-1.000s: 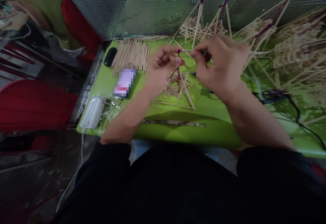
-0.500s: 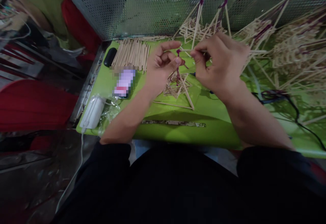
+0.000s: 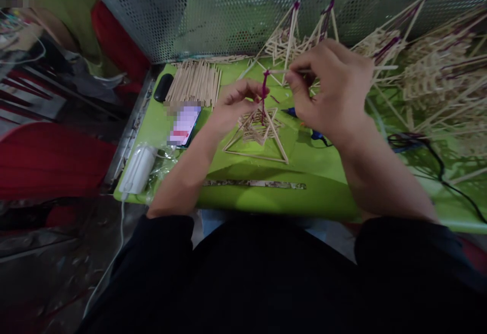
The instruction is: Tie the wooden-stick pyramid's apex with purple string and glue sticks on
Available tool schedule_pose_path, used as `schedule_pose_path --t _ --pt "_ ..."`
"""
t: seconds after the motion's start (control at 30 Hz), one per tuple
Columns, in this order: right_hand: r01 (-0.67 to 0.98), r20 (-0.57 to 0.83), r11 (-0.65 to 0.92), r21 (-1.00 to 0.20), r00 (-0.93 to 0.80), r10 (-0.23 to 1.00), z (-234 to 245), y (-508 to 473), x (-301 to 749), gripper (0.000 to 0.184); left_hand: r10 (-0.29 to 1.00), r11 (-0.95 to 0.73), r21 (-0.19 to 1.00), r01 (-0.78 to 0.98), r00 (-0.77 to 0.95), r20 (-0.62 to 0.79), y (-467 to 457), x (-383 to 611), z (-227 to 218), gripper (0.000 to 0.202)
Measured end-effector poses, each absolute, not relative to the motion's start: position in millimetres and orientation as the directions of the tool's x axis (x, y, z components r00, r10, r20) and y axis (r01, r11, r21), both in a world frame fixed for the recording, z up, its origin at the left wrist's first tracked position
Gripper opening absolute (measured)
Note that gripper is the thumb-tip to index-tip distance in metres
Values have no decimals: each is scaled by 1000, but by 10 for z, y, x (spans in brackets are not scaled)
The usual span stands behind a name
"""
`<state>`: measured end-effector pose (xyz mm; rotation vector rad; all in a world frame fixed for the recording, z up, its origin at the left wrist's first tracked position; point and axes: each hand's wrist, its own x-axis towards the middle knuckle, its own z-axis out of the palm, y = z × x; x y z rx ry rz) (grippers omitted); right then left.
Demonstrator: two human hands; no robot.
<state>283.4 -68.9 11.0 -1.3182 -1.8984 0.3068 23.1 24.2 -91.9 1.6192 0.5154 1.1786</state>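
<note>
My right hand (image 3: 331, 88) pinches a thin pale stick (image 3: 279, 72) between thumb and fingers. Purple yarn (image 3: 265, 83) is looped around the left tip of that stick and hangs down from it. My left hand (image 3: 239, 101) has its fingers curled in and closed around the hanging yarn, just below the tip. Beneath both hands, a star-like lattice of stacked wooden sticks (image 3: 261, 128) sits on the green table, with a triangle of longer sticks around it. The yarn runs down to this lattice; exactly where it is fastened cannot be made out.
Loose wooden sticks (image 3: 194, 83) lie beside a phone (image 3: 185, 123) and a white power bank (image 3: 139, 169). A blue glue gun (image 3: 317, 136) is partly behind my right hand. Several finished-looking stick pieces (image 3: 437, 70) crowd the right, before a perforated metal panel (image 3: 228, 14). A person sits at upper left.
My left hand has dropped slightly, and its raised fingers have curled in around the yarn. More of the purple yarn now shows below the stick's tip. The right hand has barely moved.
</note>
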Motion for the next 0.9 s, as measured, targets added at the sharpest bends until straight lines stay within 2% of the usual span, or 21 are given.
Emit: schedule_pose_path --t 0.1,0.23,0.37,0.47,0.6,0.83,0.9 --pt "613 413 420 -669 -162 896 114 -701 2822 30 802 -379 906 -186 423 422 204 213 -887 64" --pt "693 451 444 -569 -189 872 120 -720 2806 31 814 -366 920 -142 430 390 154 210 -834 62" --pt "695 480 465 -548 -195 856 104 -716 2798 21 806 -377 915 -145 435 401 115 228 -824 60" --pt "761 537 494 -420 -230 812 66 -682 2778 22 801 -391 907 -154 429 418 108 250 -862 60" --pt "820 597 501 -276 -262 758 30 -651 2756 16 744 -467 860 -206 436 507 162 253 -966 53" --pt "842 549 491 -225 -307 778 62 -665 2823 17 666 -545 807 -226 467 581 283 193 -1113 47" --pt "834 536 491 -253 -302 788 73 -648 2845 16 666 -544 813 -209 482 570 272 182 -1091 48"
